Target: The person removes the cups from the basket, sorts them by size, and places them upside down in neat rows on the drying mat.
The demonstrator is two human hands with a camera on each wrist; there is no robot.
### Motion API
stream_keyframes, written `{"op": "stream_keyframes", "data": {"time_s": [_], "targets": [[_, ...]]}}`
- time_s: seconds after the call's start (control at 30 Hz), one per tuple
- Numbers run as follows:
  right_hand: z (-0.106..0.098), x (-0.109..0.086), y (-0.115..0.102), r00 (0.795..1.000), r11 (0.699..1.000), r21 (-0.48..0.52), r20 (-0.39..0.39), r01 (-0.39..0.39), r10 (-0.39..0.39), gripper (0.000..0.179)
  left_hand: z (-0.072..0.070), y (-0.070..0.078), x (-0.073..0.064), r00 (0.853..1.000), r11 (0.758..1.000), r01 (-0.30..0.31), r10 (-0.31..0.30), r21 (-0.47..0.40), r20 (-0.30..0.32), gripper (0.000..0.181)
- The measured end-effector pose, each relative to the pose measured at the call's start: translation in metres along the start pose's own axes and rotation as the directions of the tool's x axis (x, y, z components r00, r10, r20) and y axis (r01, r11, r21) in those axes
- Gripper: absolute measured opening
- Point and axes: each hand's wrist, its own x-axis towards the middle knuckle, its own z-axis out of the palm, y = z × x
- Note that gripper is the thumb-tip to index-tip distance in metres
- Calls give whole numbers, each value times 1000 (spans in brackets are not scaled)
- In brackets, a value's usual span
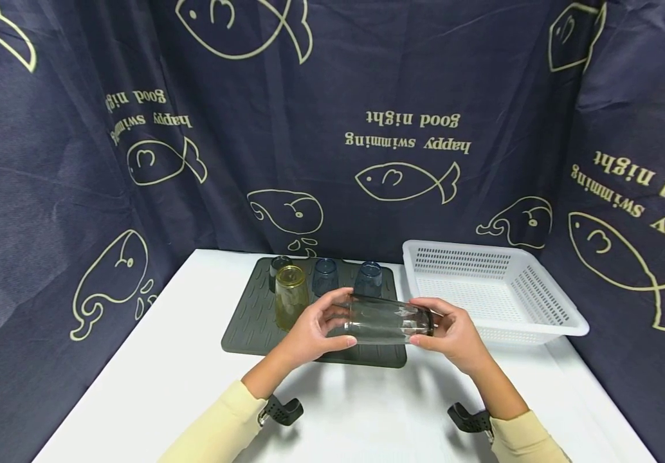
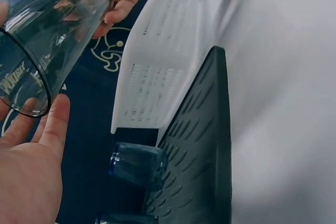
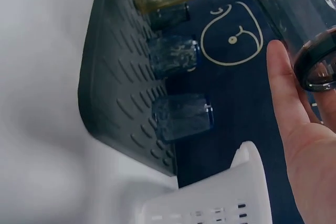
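A tall, clear grey drinking glass [image 1: 389, 320] lies sideways in the air over the front of the dark drying mat [image 1: 245, 328]. My left hand [image 1: 322, 326] grips its open end, thumb in front and fingers behind. At the other end, my right hand [image 1: 453, 329] holds the thick base [image 3: 317, 64] between thumb and fingers. Behind my left hand stands a yellow tumbler [image 1: 291, 302] on the mat. Two small blue glasses [image 1: 325, 276] [image 3: 184, 117] and a small dark glass [image 1: 278, 263] stand farther back, partly hidden.
To the right of the mat is a white perforated plastic basket [image 1: 546, 331], its near left corner close to my right hand. A dark curtain [image 1: 332, 128] with fish drawings hangs behind and beside the white table [image 1: 153, 373].
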Motion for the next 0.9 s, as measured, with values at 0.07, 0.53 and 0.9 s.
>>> {"op": "stream_keyframes", "data": {"time_s": [0.07,0.53,0.9], "targets": [[2,1,1,1000,1000,-18,-21,-9,9,62,-3,1,-2,1000,1000,9,-9,22,1,84],[13,11,-1,969,972,-164,-208,-167,132,64,-29,2,-32,993,954,111,-94,278,-73,80],[20,22,1,955,907,-362,-272,-216,119,64,-72,1,-58,981,835,192,-177,517,-79,64]]}}
